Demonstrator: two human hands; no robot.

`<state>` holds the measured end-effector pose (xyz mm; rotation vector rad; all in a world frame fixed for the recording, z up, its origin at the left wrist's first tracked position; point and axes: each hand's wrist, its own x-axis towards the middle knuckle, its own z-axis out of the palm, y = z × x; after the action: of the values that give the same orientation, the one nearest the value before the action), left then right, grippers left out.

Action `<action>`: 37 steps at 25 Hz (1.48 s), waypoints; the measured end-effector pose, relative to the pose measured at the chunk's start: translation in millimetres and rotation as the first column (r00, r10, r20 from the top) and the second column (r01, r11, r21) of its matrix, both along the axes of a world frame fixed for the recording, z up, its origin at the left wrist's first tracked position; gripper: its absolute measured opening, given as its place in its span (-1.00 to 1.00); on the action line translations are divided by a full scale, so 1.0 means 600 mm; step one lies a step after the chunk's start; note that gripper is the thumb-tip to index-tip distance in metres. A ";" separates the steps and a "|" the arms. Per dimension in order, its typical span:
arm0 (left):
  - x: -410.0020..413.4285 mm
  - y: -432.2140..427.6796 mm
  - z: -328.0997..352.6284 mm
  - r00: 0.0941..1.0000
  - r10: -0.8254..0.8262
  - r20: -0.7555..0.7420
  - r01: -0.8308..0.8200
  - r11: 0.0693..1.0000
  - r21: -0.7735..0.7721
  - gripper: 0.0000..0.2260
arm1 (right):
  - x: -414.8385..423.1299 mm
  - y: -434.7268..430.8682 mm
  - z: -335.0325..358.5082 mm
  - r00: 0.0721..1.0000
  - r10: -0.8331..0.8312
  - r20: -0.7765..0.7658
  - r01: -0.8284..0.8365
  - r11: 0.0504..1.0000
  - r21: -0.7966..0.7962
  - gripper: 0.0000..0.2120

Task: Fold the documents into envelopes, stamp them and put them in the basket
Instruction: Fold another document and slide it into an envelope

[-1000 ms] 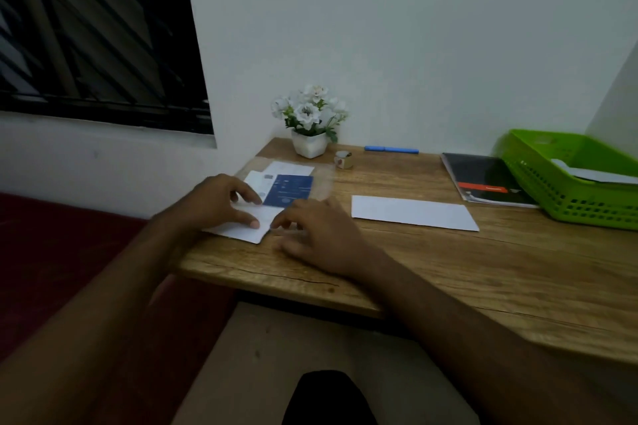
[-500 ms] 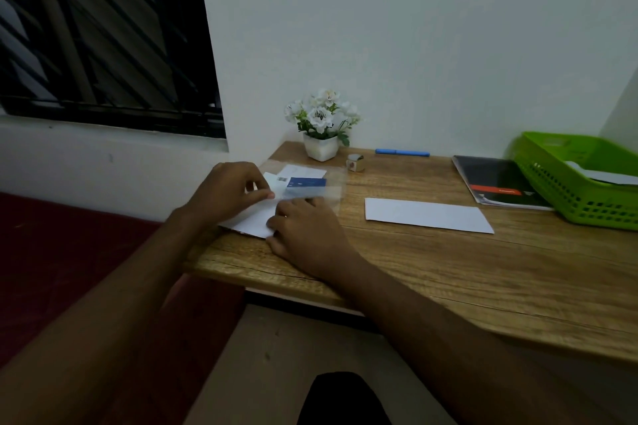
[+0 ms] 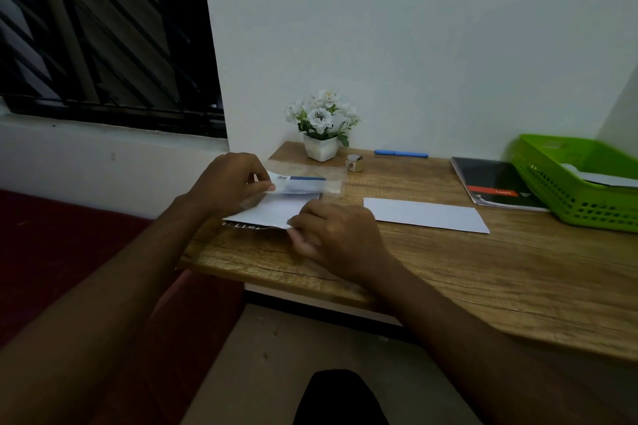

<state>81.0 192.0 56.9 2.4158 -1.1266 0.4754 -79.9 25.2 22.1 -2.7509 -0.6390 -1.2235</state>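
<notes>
Head view: left hand point(image 3: 228, 183) grip clamps the raised flap of a white printed paper document point(image 3: 272, 210). Right hand point(image 3: 340, 240) pinches its near corner.

White document point(image 3: 272, 212), far edge lifted; white envelope point(image 3: 426, 214) flat beside it.

Head view: single worn camera.
Looks forward and down across the surface point(image 3: 448, 269) to the wall point(image 3: 379, 45); left hand point(image 3: 228, 186), right hand point(image 3: 331, 235) near, centre-frame.

1 basket point(image 3: 573, 205), 1 pen point(image 3: 401, 153), 1 notebk point(image 3: 490, 179)
</notes>
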 end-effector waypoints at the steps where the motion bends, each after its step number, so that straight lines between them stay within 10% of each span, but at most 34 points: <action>1: 0.000 0.000 0.001 1.000 0.002 -0.003 -0.001 1.000 0.012 -0.85 | -0.018 -0.011 0.007 0.997 0.030 0.064 -0.033 0.999 0.043 -0.83; 12: -0.015 -0.002 0.001 0.999 0.014 -0.046 -0.010 0.997 0.078 -0.87 | -0.160 -0.117 0.044 0.962 -0.046 0.269 -0.180 0.635 0.751 -0.88; 22: -0.043 0.012 -0.041 0.982 0.029 -0.187 -0.009 0.995 0.104 -0.88 | -0.198 -0.193 0.042 0.955 -0.151 0.254 -0.212 0.249 0.945 -0.91; 29: -0.111 -0.114 -0.020 0.931 -0.288 -0.225 0.184 0.902 -0.390 -0.85 | -0.203 -0.237 0.021 0.958 -0.206 0.198 -0.184 0.086 0.979 -0.90; 37: -0.146 -0.245 -0.013 0.694 -0.470 -0.545 -0.126 0.666 -0.735 -0.80 | -0.222 -0.297 -0.009 0.977 -0.183 0.111 -0.121 -0.046 0.992 -0.91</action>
<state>-6.6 45.1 48.9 1.4768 -0.6223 -0.1068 -213.4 -153.3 17.0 -1.2551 0.3708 -1.1781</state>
